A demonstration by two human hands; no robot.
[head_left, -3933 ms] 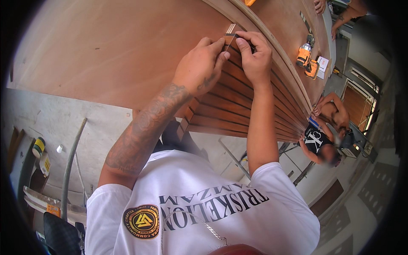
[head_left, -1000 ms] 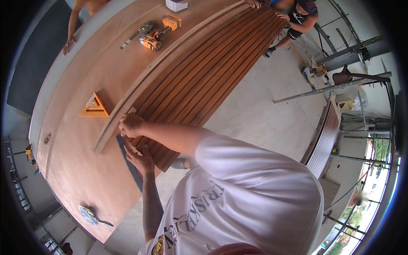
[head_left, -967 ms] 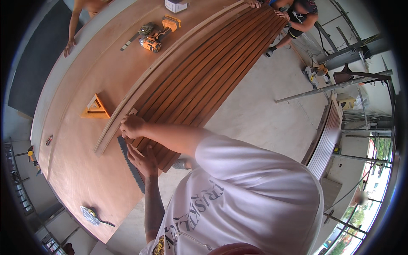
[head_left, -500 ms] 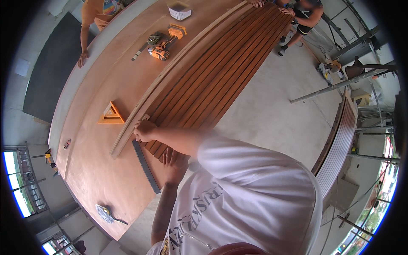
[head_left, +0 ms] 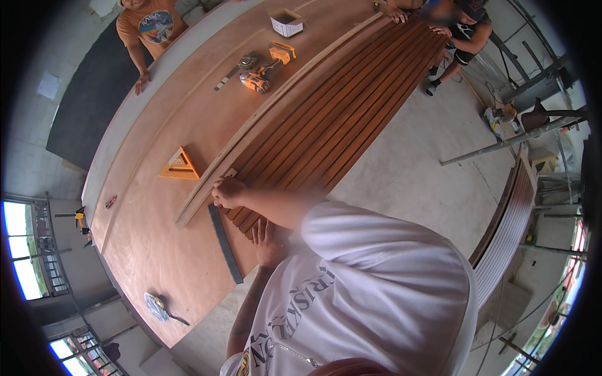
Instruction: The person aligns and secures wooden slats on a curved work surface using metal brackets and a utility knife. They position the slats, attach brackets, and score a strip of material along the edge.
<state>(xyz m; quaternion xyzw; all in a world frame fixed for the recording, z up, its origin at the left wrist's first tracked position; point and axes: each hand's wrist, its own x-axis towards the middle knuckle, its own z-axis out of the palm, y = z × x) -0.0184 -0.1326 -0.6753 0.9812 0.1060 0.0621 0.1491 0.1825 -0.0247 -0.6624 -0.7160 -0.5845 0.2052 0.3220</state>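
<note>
Reddish-brown wooden slats (head_left: 320,125) lie side by side with dark gaps between them, running from my hands to the far right. My right hand (head_left: 229,192) is closed in a fist at the near end of the slats, beside a long pale wooden strip (head_left: 263,111). A small light wood block (head_left: 231,173) shows just above the fist; what the fingers grip is hidden. Lower down, my left hand (head_left: 269,245) rests with outstretched fingers against the slat ends. Next to both hands, a dark flat strip (head_left: 226,243) lies on the plywood sheet (head_left: 157,250).
An orange speed square (head_left: 180,165), a cordless drill (head_left: 257,80), a tape measure (head_left: 248,61) and a white box (head_left: 286,25) sit on the plywood. One person (head_left: 150,31) leans on the far left edge. Other people's hands (head_left: 398,15) are at the slats' far end. Metal scaffold poles (head_left: 501,145) stand right.
The view has shifted, so the table and slats sit farther right. The person in orange shows more of their body. My hands keep their places on the slats.
</note>
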